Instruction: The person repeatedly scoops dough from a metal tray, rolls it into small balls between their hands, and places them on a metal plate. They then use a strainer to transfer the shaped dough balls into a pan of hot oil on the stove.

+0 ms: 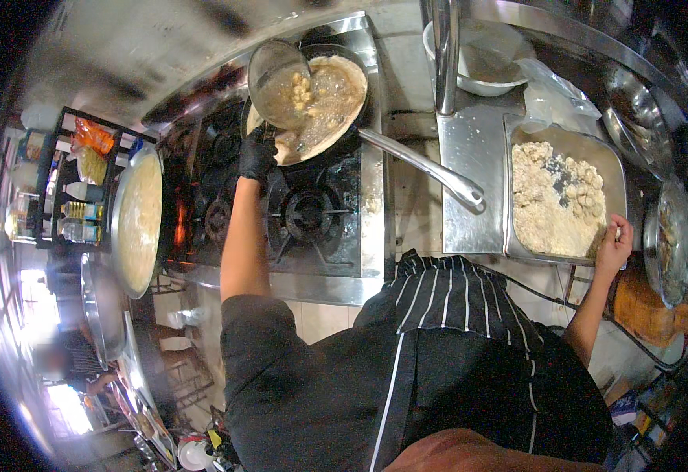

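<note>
My left hand (259,156), in a black glove, is closed around the handle of a round mesh strainer (269,71). The strainer is tilted over a frying pan (362,114) of bubbling oil on the stove. Small golden fried pieces (301,90) show at the strainer's right side; whether all lie in the mesh or some in the oil, I cannot tell. At the right, my bare right hand (615,245) grips the near right corner of a deep metal tray (568,258). Lumpy, flour-coated pieces (556,204) fill much of that tray.
The frying pan's long handle (430,167) juts toward the steel counter (470,181). Bare burner grates (310,212) lie nearer me. A large pan of pale liquid (139,220) stands left of the stove. A white basin (485,59) and plastic bag (560,90) sit behind the tray.
</note>
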Tool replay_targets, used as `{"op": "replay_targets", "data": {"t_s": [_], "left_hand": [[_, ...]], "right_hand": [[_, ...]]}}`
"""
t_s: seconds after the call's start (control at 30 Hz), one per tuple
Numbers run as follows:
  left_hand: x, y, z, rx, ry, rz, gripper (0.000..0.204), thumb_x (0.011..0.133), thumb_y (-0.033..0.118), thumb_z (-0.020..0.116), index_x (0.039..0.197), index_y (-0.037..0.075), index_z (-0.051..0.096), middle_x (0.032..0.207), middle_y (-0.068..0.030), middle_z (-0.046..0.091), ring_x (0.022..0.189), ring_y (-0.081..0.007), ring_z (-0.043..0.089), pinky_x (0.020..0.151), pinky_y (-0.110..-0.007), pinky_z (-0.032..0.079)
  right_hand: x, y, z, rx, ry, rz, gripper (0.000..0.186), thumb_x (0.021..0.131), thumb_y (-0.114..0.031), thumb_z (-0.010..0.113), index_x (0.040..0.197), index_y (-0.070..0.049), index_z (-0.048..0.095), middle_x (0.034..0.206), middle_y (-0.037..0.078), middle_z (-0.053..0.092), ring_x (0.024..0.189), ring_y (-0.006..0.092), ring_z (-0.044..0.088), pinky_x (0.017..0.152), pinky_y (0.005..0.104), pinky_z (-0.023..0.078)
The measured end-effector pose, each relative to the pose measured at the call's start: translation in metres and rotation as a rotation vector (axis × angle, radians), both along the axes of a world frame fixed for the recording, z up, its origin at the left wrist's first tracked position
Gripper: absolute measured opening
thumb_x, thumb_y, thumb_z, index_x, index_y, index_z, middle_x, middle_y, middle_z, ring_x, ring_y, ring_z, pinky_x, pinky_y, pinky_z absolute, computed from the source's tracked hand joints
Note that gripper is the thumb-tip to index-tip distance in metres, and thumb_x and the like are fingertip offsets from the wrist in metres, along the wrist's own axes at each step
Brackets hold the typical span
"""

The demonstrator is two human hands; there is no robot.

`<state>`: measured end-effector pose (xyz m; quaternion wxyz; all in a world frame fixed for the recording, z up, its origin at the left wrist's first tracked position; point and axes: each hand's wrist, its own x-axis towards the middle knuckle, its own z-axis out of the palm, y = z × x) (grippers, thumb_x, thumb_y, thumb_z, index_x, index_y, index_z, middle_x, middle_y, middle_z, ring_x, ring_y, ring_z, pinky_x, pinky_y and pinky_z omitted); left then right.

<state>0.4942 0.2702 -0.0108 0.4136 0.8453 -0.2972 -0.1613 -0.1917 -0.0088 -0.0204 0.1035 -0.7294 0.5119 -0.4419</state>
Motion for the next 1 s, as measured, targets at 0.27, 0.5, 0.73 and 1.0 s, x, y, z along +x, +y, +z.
{"op": "replay_targets", "data": {"t_s": [0.27, 0.5, 0.73, 1.0], "left_hand": [[-0.043, -0.008, 0.064, 0.284, -0.466, 0.125, 0.038, 0.073, 0.008, 0.055, 0.110, 0.015, 0.059, 0.092, -0.0169, 0.062, 0.080, -0.0317, 0.062, 0.068, -0.038, 0.047], [-0.064, -0.014, 0.050, 0.164, -0.364, -0.185, 0.034, 0.073, 0.010, 0.058, 0.107, 0.005, 0.058, 0.095, -0.0218, 0.061, 0.084, -0.0333, 0.061, 0.071, -0.039, 0.046], [-0.116, -0.020, 0.026, 0.168, -0.588, -0.290, 0.036, 0.074, 0.013, 0.060, 0.109, 0.005, 0.056, 0.094, -0.0220, 0.061, 0.089, -0.0364, 0.058, 0.073, -0.040, 0.046], [-0.105, -0.013, 0.035, 0.419, -0.547, -0.122, 0.033, 0.078, 0.016, 0.055, 0.111, 0.014, 0.056, 0.095, -0.0210, 0.060, 0.088, -0.0379, 0.057, 0.071, -0.043, 0.045]], "right_hand": [[0.001, 0.001, -0.004, -0.015, -0.069, -0.047, 0.012, 0.086, -0.009, 0.051, 0.093, -0.001, 0.057, 0.089, 0.006, 0.056, 0.085, 0.0160, 0.051, 0.081, 0.0269, 0.040], [0.007, 0.001, -0.005, -0.008, -0.140, -0.075, 0.015, 0.089, -0.015, 0.052, 0.095, -0.001, 0.055, 0.083, 0.000, 0.053, 0.075, 0.0098, 0.046, 0.070, 0.0218, 0.041], [0.006, 0.000, 0.000, -0.016, 0.003, -0.124, 0.020, 0.083, -0.011, 0.054, 0.100, -0.002, 0.056, 0.098, 0.012, 0.056, 0.095, 0.0237, 0.052, 0.086, 0.0324, 0.039], [0.004, -0.001, -0.002, -0.007, 0.064, -0.122, 0.024, 0.080, -0.008, 0.054, 0.104, -0.003, 0.055, 0.104, 0.013, 0.054, 0.097, 0.0260, 0.051, 0.087, 0.0347, 0.039]]}}
